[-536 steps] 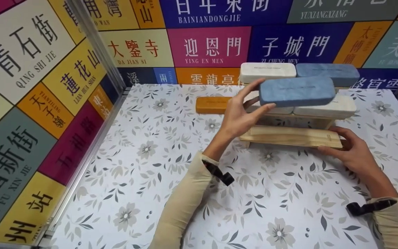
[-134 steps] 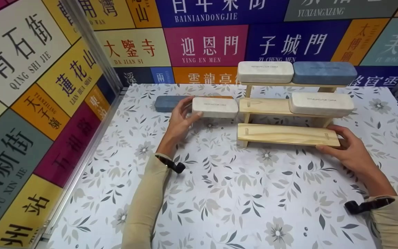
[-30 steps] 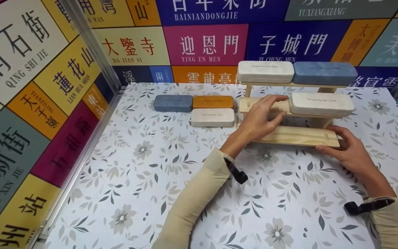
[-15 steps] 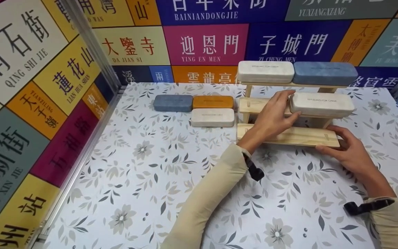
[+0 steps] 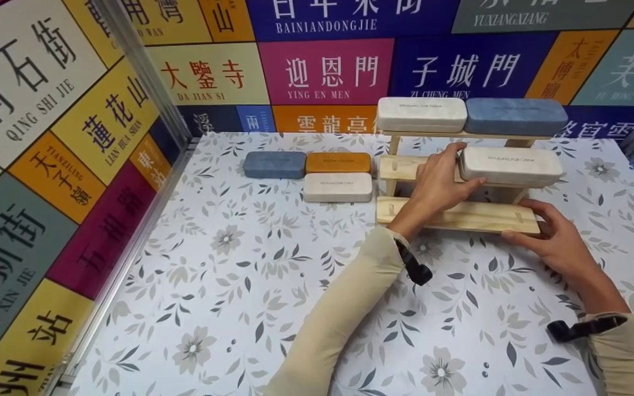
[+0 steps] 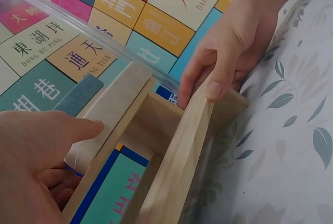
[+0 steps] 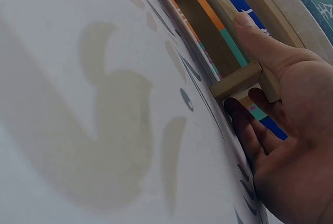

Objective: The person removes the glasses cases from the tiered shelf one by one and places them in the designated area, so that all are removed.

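My left hand [image 5: 439, 184] pinches the left end of a white glasses case [image 5: 512, 166], thumb at its front and fingers behind. That case lies on the right half of the middle tier of a three-tier wooden stand [image 5: 460, 215]. In the left wrist view the thumb presses on the white case [image 6: 117, 112]. My right hand [image 5: 562, 242] grips the right end of the stand's lowest tier, thumb on the front edge. In the right wrist view the right hand [image 7: 291, 114] has its fingers curled round the stand's end piece [image 7: 242, 81].
On the top tier sit another white case [image 5: 421, 114] and a blue case [image 5: 517, 116]. Left of the stand, on the flower-patterned table [image 5: 212, 308], lie a blue case [image 5: 274, 165], an orange case [image 5: 338, 163] and a white case [image 5: 338, 187]. Printed panels stand behind and left.
The blue case once held is now left on the table, and a white case from the middle tier lies before the orange one. My left hand moved right onto the remaining middle-tier white case.
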{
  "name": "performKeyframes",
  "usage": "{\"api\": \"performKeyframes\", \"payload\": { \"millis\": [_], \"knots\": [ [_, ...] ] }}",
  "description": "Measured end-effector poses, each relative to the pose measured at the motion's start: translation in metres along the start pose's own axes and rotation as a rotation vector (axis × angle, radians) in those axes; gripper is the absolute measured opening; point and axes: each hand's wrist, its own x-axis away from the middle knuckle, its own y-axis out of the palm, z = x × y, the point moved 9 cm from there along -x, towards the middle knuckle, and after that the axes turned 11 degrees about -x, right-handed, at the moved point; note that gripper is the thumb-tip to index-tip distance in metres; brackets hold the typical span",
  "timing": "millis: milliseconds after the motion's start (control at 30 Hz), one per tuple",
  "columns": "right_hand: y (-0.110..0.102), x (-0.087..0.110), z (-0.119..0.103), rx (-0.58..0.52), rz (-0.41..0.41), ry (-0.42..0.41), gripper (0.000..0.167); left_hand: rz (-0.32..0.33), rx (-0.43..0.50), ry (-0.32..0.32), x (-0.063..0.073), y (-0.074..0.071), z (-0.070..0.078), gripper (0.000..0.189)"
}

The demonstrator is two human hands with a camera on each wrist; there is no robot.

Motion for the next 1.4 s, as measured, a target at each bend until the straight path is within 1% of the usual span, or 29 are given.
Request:
{"api": "performKeyframes", "payload": {
  "millis": [200,400,533,700,833,933,1033,1133,1233,1333,1400],
  "knots": [
    [0.0,0.0,0.001,-0.012,-0.003,0.003,0.074,0.0,0.006,-0.01,0.003,0.0,0.0,0.072],
    [0.0,-0.001,0.001,-0.01,-0.005,0.014,0.075,0.016,-0.015,-0.014,0.006,0.001,0.0,0.072],
    [-0.001,-0.001,-0.001,-0.013,-0.006,0.015,0.075,0.028,-0.041,0.002,0.007,0.0,0.001,0.074],
    [-0.001,0.0,-0.001,-0.013,-0.012,0.023,0.076,0.034,-0.062,0.027,0.014,-0.001,0.001,0.076],
    [0.0,0.0,0.0,0.002,-0.019,0.02,0.077,0.047,-0.045,0.044,0.02,-0.003,-0.001,0.077],
    [0.0,0.0,0.001,0.013,-0.022,0.023,0.078,0.039,0.02,0.063,0.026,-0.005,-0.005,0.077],
    [-0.001,0.0,0.001,0.022,-0.019,0.037,0.08,0.038,0.139,0.097,0.031,-0.01,-0.01,0.075],
    [-0.002,0.0,0.002,0.038,-0.012,0.05,0.081,0.052,0.28,0.124,0.037,-0.015,-0.019,0.072],
    [-0.003,0.0,0.002,0.059,-0.011,0.054,0.081,0.065,0.407,0.13,0.043,-0.018,-0.03,0.072],
    [-0.003,0.0,0.001,0.071,-0.013,0.056,0.082,0.064,0.502,0.132,0.046,-0.018,-0.039,0.074],
    [-0.002,0.001,0.002,0.068,-0.014,0.06,0.082,0.058,0.555,0.142,0.047,-0.018,-0.043,0.075]
  ]
}}
